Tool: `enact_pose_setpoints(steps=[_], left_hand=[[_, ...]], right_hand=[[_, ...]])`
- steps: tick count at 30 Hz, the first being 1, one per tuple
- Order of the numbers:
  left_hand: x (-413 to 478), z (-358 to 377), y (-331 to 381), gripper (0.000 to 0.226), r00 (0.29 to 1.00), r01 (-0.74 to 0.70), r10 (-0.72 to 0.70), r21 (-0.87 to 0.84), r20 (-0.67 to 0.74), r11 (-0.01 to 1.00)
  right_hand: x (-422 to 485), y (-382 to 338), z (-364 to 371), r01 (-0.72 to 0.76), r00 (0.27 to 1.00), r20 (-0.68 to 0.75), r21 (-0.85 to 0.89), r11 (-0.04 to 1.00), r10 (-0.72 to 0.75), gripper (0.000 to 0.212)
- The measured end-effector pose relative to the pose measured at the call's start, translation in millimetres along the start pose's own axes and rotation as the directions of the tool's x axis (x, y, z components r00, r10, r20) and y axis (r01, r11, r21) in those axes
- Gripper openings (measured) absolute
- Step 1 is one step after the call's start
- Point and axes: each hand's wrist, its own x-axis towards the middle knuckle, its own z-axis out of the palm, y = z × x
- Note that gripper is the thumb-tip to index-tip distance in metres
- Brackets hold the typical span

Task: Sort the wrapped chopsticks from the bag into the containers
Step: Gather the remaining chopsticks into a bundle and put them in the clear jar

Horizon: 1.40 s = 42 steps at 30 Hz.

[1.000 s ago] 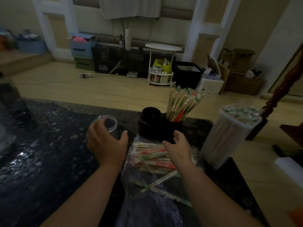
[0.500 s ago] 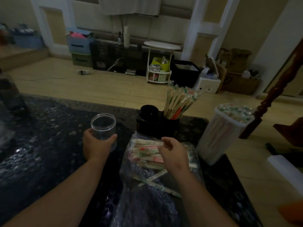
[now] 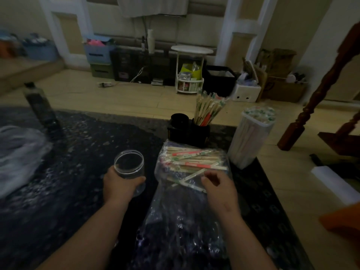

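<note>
- Since a second ago the left hand has wrapped round the clear jar and drawn it nearer; the right hand has pulled back from the black holder.
- A dark speckled counter carries everything.
- A clear plastic bag lies on it, holding the wrapped chopsticks: pale sleeves with red or green print, too blurred to read.
- A tall white container, packed with more, stands just right of the bag.
- The right hand's fingers curl over loose pairs in the bag; whether they pinch one cannot be told.
</note>
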Motion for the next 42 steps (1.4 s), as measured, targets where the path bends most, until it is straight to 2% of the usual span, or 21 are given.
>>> enact_pose_setpoints(steps=[4, 8, 11, 16, 19, 23, 27, 30, 32, 34, 36, 39, 42], left_hand=[[-19, -18, -12, 0.077, 0.996, 0.067, -0.062, -0.093, 0.058, 0.993], [-29, -30, -26, 0.092, 0.995, 0.012, -0.01, -0.013, 0.101, 1.0], [-22, -31, -27, 0.092, 0.987, -0.012, 0.012, -0.001, 0.159, 1.0], [-18, -27, -27, 0.09, 0.984, -0.057, 0.053, 0.02, 0.172, 0.998], [-20, -29, -28, 0.089, 0.984, -0.075, 0.069, 0.028, 0.161, 0.997], [-25, -30, -26, 0.089, 0.985, -0.083, 0.076, 0.036, 0.158, 0.996], [-27, -35, -17, 0.085, 0.978, -0.165, 0.144, 0.133, 0.151, 0.977], [-28, -42, -3, 0.089, 0.959, -0.276, 0.245, 0.279, 0.14, 0.92], [-31, -46, 8, 0.093, 0.946, -0.323, 0.284, 0.348, 0.159, 0.88], [-33, -47, 14, 0.097, 0.933, -0.357, 0.308, 0.393, 0.183, 0.848], [-34, -46, 18, 0.098, 0.926, -0.377, 0.328, 0.422, 0.186, 0.824], [-36, -42, 21, 0.101, 0.915, -0.404, 0.341, 0.493, 0.217, 0.771], [-35, -37, 23, 0.104, 0.907, -0.42, 0.347, 0.531, 0.237, 0.736]], right_hand=[[-31, -1, -7, -0.005, 0.998, 0.064, -0.034, 0.999, 0.007, 0.012], [-48, 2, -7, 0.021, 0.992, 0.128, -0.072, 0.997, -0.011, 0.012], [-48, -5, -6, 0.069, 0.981, 0.189, -0.086, 0.994, -0.051, 0.013], [-63, -16, -5, 0.064, 0.917, 0.396, -0.024, 0.998, -0.049, 0.033], [-72, -9, 4, 0.124, 0.878, 0.477, -0.146, 0.982, -0.04, 0.029], [-75, -1, 13, 0.274, 0.806, 0.59, -0.424, 0.863, 0.033, 0.021], [-69, 25, 26, 0.303, 0.745, 0.66, -0.461, 0.834, 0.094, 0.048], [-61, 57, 39, 0.241, 0.793, 0.589, -0.533, 0.811, 0.152, 0.071], [-51, 68, 45, 0.215, 0.856, 0.496, -0.598, 0.773, 0.146, 0.071], [-39, 71, 50, 0.223, 0.913, 0.4, -0.656, 0.722, 0.081, 0.069], [-23, 68, 56, 0.227, 0.945, 0.326, -0.719, 0.657, 0.03, 0.066], [5, 65, 64, 0.236, 0.947, 0.319, -0.787, 0.57, 0.048, 0.056], [29, 70, 63, 0.29, 0.927, 0.37, -0.813, 0.505, 0.062, 0.055]])
